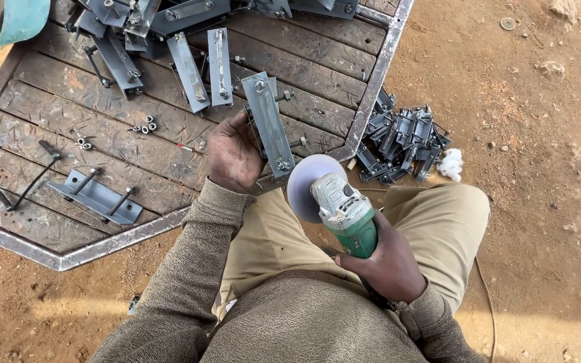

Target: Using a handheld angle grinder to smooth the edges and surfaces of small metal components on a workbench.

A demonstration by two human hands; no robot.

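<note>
Fingers of the left hand (233, 153) are curling around a long grey flat steel bracket with bolts (268, 125), holding it tilted above the edge of the wooden-plank platform with a metal frame (371, 81). Right hand (388, 259) is gripping a green angle grinder (344, 214) over the lap, its disc beside the bracket's lower end.

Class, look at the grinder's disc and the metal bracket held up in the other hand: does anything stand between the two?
Nothing visible does. The left hand holds the grey bracket tilted over the wooden platform, and the right hand holds the green grinder with its disc right beside the bracket's lower end.
</note>
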